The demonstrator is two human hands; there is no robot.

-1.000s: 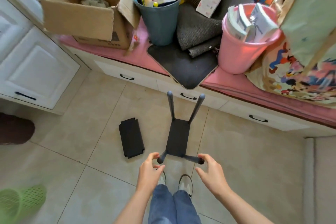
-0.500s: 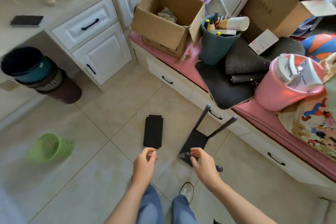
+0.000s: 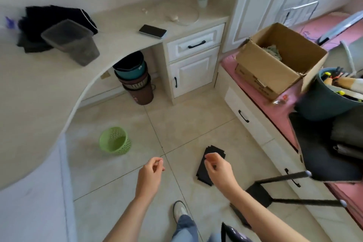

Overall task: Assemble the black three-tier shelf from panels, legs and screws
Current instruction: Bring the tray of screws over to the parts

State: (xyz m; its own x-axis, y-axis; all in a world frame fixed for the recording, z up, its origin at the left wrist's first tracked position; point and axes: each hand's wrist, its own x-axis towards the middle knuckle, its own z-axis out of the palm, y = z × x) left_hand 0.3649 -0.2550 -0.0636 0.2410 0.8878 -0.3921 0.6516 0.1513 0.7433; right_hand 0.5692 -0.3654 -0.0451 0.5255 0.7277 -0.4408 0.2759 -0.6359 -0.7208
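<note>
Both hands hang over the tiled floor (image 3: 186, 124), fingers loosely curled, holding nothing: left hand (image 3: 151, 171), right hand (image 3: 218, 169). A loose black panel (image 3: 204, 171) lies beneath the right hand; the partly built shelf (image 3: 261, 194), legs out, rests on the floor nearby.

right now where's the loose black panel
In the head view the loose panel lies flat on the floor tiles, centre-right, partly behind the right hand, left of the legged panel.
</note>
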